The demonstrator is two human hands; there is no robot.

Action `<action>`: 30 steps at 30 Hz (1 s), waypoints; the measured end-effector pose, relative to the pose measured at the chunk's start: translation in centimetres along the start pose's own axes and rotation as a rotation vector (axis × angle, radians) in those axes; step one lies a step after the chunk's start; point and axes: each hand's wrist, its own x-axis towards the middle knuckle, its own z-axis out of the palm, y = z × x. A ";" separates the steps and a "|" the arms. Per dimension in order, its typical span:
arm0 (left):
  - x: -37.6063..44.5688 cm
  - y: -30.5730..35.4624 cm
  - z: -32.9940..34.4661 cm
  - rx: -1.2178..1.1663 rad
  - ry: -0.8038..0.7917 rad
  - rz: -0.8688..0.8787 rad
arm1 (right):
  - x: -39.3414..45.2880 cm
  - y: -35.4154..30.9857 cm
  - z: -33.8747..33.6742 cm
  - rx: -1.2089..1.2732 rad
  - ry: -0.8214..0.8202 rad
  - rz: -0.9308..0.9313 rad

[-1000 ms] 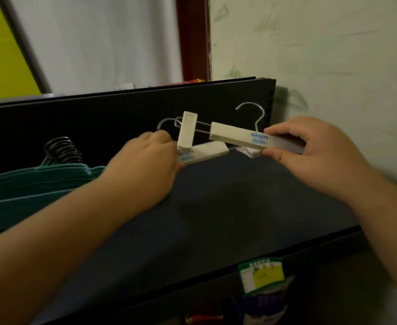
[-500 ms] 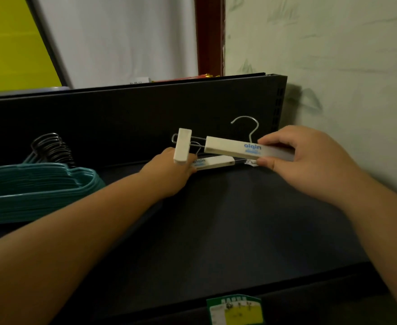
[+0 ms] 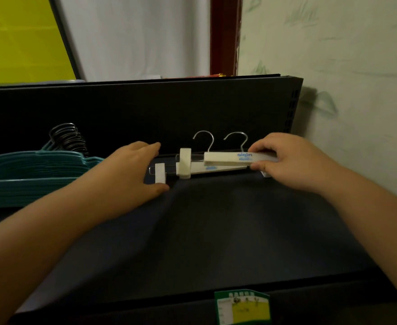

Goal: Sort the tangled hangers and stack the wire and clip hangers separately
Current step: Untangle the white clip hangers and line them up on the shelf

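Your right hand (image 3: pixel 293 163) pinches the right end of the upper white clip hanger with a steel hook (image 3: pixel 228 158), thumb below and fingers above, evidently to steady it as it settles on the stack. That hanger lies on a second white clip hanger (image 3: pixel 206 169), both at the back edge of the dark shelf surface (image 3: pixel 216 231), near its right corner, hooks upright against the black back panel (image 3: pixel 145 109); aligning them there probably starts the clip stack. Your left hand (image 3: pixel 131 174) rests opened, fingers extended, beside the lower hanger's loose white sliding clip (image 3: pixel 160 175), thumb touching the shelf just below it, seemingly ready to square that end. Along the left edge lies the stack of teal hangers with dark wire hooks (image 3: pixel 33 174), well apart, keeping the two kinds separate.
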 end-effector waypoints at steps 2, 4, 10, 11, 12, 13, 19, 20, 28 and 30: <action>-0.3 -0.3 0.1 0.003 0.029 -0.001 | 0.6 -1.0 1.2 -0.017 -0.057 -0.031; -0.6 -0.4 0.3 0.005 0.052 -0.015 | 0.8 -2.0 2.4 -0.021 -0.109 -0.060; -1.5 -0.7 0.6 0.007 0.069 -0.012 | 0.7 -3.2 4.0 0.013 -0.147 -0.118; -1.6 -0.7 0.5 0.007 0.069 -0.009 | 0.6 -3.2 3.9 0.001 -0.147 -0.125; -1.7 -0.9 0.5 0.006 0.067 -0.006 | 0.6 -3.2 3.8 -0.014 -0.151 -0.131; -1.9 -0.9 0.4 0.007 0.064 -0.005 | 0.5 -3.1 3.7 -0.029 -0.149 -0.138; -3.9 -2.1 -1.4 0.014 0.152 0.005 | -0.3 -5.3 2.5 -0.052 -0.059 -0.202; -4.4 -2.5 -1.9 0.024 0.168 0.004 | -0.4 -6.2 2.3 -0.038 -0.045 -0.214; -9.0 -11.7 -5.1 0.167 0.178 -0.098 | 0.8 -16.2 4.4 0.084 -0.003 -0.296; -9.9 -15.4 -5.6 0.192 0.132 -0.160 | 1.9 -19.0 5.4 0.064 -0.015 -0.301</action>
